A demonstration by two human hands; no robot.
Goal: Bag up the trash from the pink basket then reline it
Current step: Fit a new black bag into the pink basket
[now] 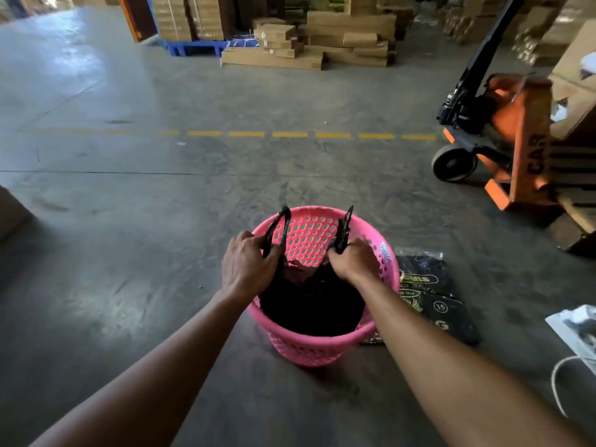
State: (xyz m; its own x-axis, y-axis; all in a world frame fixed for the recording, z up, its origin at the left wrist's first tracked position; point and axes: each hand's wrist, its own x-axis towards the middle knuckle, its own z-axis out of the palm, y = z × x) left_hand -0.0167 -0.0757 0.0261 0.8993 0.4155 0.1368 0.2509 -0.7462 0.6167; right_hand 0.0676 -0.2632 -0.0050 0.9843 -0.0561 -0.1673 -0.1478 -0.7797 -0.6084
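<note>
Concrete floor (161, 221) fills most of the view, with the pink basket (371, 337) standing on it at about six o'clock, just ahead of the person. A black bag (312, 304) sits inside the basket, its body slumped low against the near wall, and something dark reddish shows in its mouth between the hands. Both bare arms reach in from the bottom edge. The left hand (246, 264) is clenched around the bag's left handle (279, 227), which loops up above the rim at eleven o'clock of the basket. The right hand (353, 262) is clenched around the right handle (345, 227), which stands up at about one o'clock of the basket. The two handles are held apart, the bag's mouth between them. A flat black packet of bags (432, 295) with printed lettering lies on the floor just beside the basket at its three o'clock. An orange pallet jack (522, 140) stands at two o'clock of the view, well apart from the basket. A broken yellow line (290, 134) crosses the floor beyond it, and stacked cardboard boxes (322, 37) fill the far side at twelve o'clock. White paper (577, 330) lies at the four o'clock edge.
</note>
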